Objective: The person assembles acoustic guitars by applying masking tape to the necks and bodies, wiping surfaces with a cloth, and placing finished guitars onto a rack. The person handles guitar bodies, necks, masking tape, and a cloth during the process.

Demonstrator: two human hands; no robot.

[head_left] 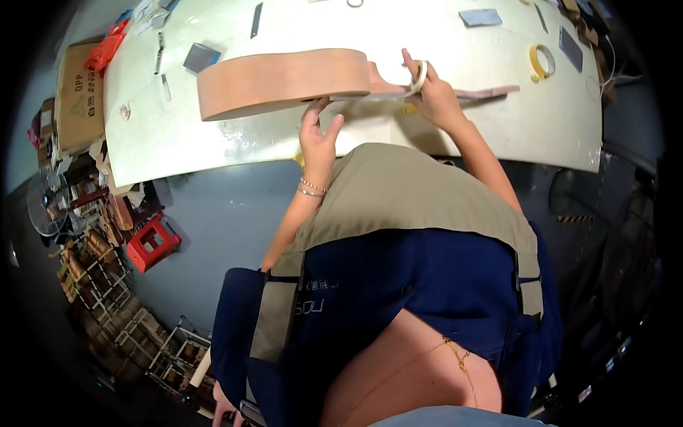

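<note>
A small unfinished wooden guitar or ukulele lies on its side on the white table, its pale brown body to the left and its slim neck reaching right. My left hand is at the near edge of the body around its waist, fingertips against the wood and thumb held apart. My right hand is beside the neck joint, holding a roll of pale tape, with one finger stretched up past it. A pale strip runs from the roll along the body's near edge toward my left fingers.
On the white table lie a grey block, a thin metal strip, a marker, a grey sheet, a yellow tape roll and a phone. A cardboard box and red stool stand left.
</note>
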